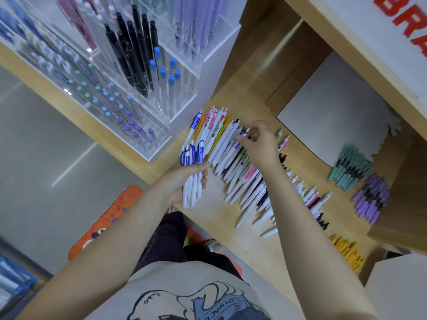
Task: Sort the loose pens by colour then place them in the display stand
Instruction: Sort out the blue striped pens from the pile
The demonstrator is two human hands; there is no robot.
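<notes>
A person bent over a wooden shelf [249, 239] sorted loose pens by clip colour, the left hand [184, 181] clamped round a bunch [193, 172] of white pens with blue clips, their tips pointing back toward the body and their clips fanned out toward the stand [129, 93]. The right hand [261, 144], further along the shelf, pinched the clip end of another blue pen [240, 140] between thumb and fingertips where it lay in the pile [231, 158]. That pen lay just to the right of the held bunch, its long axis running from far-right to near-left, roughly in line with its neighbours, so the carry to the left hand looked short and leftward; the right hand was the nearer of the two and already on it. The pile spread across the shelf between both hands and on to the right, mixing pink, yellow, green and black clips. Sorted heaps of teal [351, 167], purple [369, 199] and yellow [346, 252] pens sat well apart at the right. The clear stand rose at the far left, holding black, blue-capped and lilac pens in separate compartments; which compartment was meant for the blue-clipped pens could not be told. The right palm hid part of the pile, how many pens the left hand held was unclear, and motion blur smeared the stand's far rows and the red lettering at the top right
</notes>
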